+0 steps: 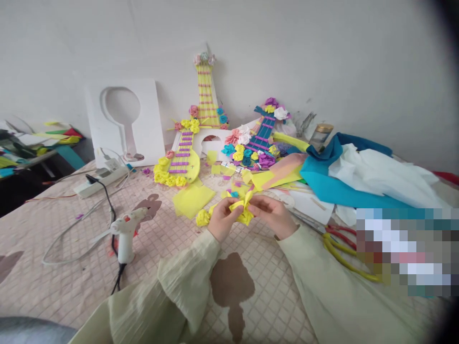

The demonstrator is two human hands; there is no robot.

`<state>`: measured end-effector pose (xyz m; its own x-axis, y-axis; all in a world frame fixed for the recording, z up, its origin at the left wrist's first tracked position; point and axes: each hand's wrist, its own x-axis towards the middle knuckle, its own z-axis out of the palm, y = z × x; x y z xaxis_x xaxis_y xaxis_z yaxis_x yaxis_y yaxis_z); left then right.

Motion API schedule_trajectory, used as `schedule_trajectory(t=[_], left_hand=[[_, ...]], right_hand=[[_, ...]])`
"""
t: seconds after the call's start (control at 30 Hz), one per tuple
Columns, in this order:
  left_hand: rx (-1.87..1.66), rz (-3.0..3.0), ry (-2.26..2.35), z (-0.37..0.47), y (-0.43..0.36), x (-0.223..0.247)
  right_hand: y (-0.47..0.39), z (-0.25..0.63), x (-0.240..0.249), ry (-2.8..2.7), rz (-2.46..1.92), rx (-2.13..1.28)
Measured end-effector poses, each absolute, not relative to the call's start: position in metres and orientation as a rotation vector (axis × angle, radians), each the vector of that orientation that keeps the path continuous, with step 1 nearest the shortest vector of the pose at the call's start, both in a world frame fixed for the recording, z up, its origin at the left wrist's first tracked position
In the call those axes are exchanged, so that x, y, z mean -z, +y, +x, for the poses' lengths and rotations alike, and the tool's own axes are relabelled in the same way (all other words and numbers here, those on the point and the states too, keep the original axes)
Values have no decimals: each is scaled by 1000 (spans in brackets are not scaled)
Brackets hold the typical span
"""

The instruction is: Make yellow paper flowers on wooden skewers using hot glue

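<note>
Between my two hands is a piece of yellow crepe paper (pixel 245 208), folded and crumpled into a flower-like shape. My left hand (pixel 223 219) pinches its left side, thumb against fingers. On the other side, my right hand (pixel 273 215) grips the paper's right edge with closed fingertips. A finished yellow paper flower (pixel 203 218) lies on the table just left of my left hand. Behind it are flat yellow paper squares (pixel 193 199). Farther back, a yellow lute-shaped craft (pixel 184 160) carries purple strips and yellow flowers along its edge.
A white glue gun (pixel 125 234) stands at left, its cord running near a power strip (pixel 102 179). Scissors with yellow handles (pixel 347 260) lie right of my right hand, near blue cloth-like paper (pixel 330 186). A blue flowered craft (pixel 263 134) and a white cutout board (pixel 125 119) lean at the back.
</note>
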<state>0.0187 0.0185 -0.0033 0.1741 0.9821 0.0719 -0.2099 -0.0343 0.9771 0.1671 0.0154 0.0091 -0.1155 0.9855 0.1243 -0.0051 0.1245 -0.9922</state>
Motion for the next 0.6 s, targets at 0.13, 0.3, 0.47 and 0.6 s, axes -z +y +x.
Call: schedule_trajectory(t=[0.13, 0.3, 0.47, 0.6], left_hand=[[-1239, 1219, 925, 16, 11, 5], [-1254, 1469, 814, 10, 5, 0], [-1293, 1682, 625, 4, 2, -6], [-1309, 1710, 569, 3, -1, -8]], right_hand=[[8, 163, -10, -1370, -1066, -1135], [0, 162, -16, -1635, -915, -774], [-7, 166, -29, -1845, -708, -515], [-12, 167, -34, -1877, -664, -481]])
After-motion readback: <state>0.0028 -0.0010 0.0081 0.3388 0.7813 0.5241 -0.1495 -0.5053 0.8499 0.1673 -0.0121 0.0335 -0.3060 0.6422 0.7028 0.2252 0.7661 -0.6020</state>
